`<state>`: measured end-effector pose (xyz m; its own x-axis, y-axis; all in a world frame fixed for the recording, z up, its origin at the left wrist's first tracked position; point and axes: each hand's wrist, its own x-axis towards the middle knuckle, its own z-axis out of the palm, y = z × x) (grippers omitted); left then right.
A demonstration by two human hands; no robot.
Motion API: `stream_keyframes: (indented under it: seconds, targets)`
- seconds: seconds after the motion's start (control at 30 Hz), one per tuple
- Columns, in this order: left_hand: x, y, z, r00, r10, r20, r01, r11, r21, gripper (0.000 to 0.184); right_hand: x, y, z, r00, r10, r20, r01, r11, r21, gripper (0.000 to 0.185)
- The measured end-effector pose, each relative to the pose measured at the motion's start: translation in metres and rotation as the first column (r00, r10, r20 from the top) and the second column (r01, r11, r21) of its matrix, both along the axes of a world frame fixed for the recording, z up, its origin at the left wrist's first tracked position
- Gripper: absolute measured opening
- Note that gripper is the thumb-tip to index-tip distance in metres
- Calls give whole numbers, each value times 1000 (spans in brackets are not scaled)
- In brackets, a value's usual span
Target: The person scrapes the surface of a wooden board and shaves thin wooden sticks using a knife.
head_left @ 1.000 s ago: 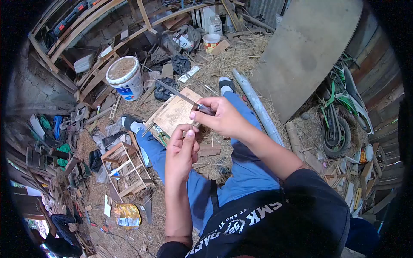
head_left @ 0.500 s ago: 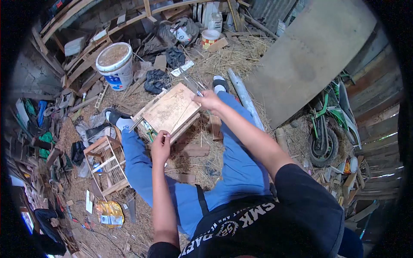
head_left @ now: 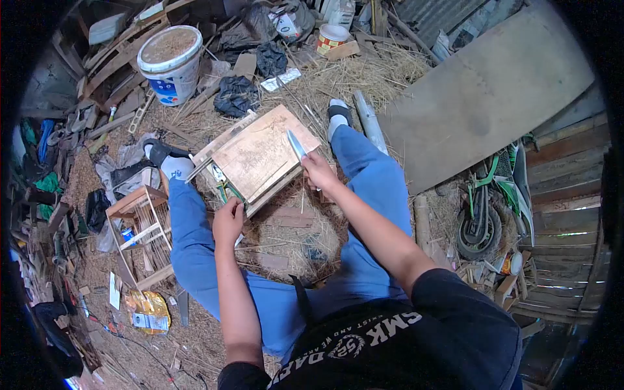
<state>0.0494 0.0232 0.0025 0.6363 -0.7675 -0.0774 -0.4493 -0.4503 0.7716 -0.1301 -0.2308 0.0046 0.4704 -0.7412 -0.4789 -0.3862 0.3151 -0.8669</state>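
My right hand (head_left: 317, 171) is closed around a knife (head_left: 296, 143), its bare blade pointing away from me over the right part of a wooden board (head_left: 257, 153). The board forms the flat top of a low wooden stand between my legs, with dust and shavings on it. My left hand (head_left: 229, 221) is at the stand's near left corner, fingers curled together. Whatever they may hold is too small to make out. Close to those fingertips, a green-handled tool (head_left: 224, 190) lies in the gap along the stand's left side.
A slatted wooden cage (head_left: 140, 237) stands left of my leg. Farther off are a white bucket (head_left: 170, 65), black plastic bags (head_left: 236, 96) and a small red-and-yellow pail (head_left: 332, 39). On the right, a large panel (head_left: 484, 97) leans near a green motorbike (head_left: 491, 208). Straw and scraps cover the floor.
My right hand has moved toward me, and the knife blade now shows plainly over the board. My left hand has moved to the stand's corner beside the green-handled tool. The view has shifted.
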Motion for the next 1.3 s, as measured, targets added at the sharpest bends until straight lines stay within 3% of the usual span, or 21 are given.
stream_keyframes:
  seconds: [0.1, 0.17, 0.23, 0.4, 0.63, 0.93, 1.0, 1.03, 1.1, 1.17, 1.23, 1.27, 1.3]
  targets:
    - [-1, -4, 4, 1000, -7, -25, 8, 1000, 29, 15, -5, 4, -25, 994, 111, -5, -111, 993, -50, 29]
    - [-2, -6, 5, 1000, -11, -16, 11, 1000, 13, 15, -1, 8, -38, 984, 164, -75, -179, 942, -284, 30]
    - [-4, -9, 6, 999, 7, 50, -3, 997, -78, 14, 4, 12, -34, 976, 178, -122, -212, 900, -381, 31]
    - [0, -10, 0, 1000, -4, 3, 4, 998, -65, 13, 7, 10, -32, 969, 133, -207, -228, 804, -550, 36]
    - [0, -12, -2, 1000, 24, -12, -25, 999, -27, 13, 9, 14, -40, 958, 103, -269, -234, 824, -516, 38]
    - [0, -13, 4, 997, 7, -74, -7, 1000, 1, 14, 13, 31, -36, 975, 77, -207, -179, 825, -537, 36]
    - [1, -13, 0, 997, -4, -76, 3, 1000, -12, 14, 17, 50, -36, 924, 245, -294, -367, 784, -500, 41]
    - [1, -12, 0, 997, -12, -75, 10, 1000, -23, 14, 18, 60, -32, 917, 259, -303, -382, 788, -483, 41]
    - [0, -13, 1, 996, -2, -89, -1, 999, -32, 14, 19, 65, -28, 925, 229, -302, -356, 801, -482, 40]
    - [-1, -12, 4, 994, 14, -105, -19, 999, -38, 14, 18, 53, -31, 963, 86, -255, -213, 824, -525, 40]
    - [-2, -12, 14, 998, 6, -66, -9, 999, -42, 12, 16, 25, -37, 978, -41, -207, -102, 766, -635, 43]
    - [-5, -11, 21, 994, 23, -111, -31, 997, -73, 11, 9, 14, -38, 995, -59, -80, 26, 928, -372, 38]
    - [-7, -9, 28, 994, 20, -111, -28, 997, -75, 11, 10, 11, -11, 992, -119, 37, 121, 991, -58, 33]
